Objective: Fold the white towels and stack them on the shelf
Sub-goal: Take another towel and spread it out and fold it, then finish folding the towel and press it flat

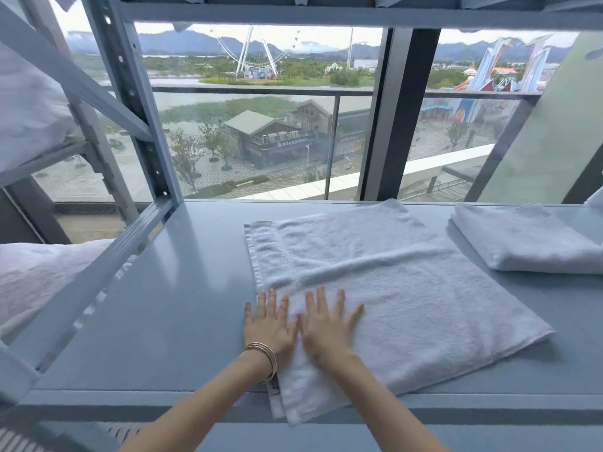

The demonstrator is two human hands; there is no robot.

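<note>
A white towel (385, 288) lies folded flat on the blue-grey shelf (182, 288), its near corner overhanging the front edge. The left hand (269, 324) and right hand (328, 327) press its near-left part side by side, fingers straight and spread.

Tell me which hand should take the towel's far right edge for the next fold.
Probably the right hand. Both hands lie flat, side by side, on the near left part of the towel, and the left hand sits at its left edge, so it would have to cross over.

spread towel (391, 288) on shelf (163, 305), folded towel (535, 243) to its right.
</note>
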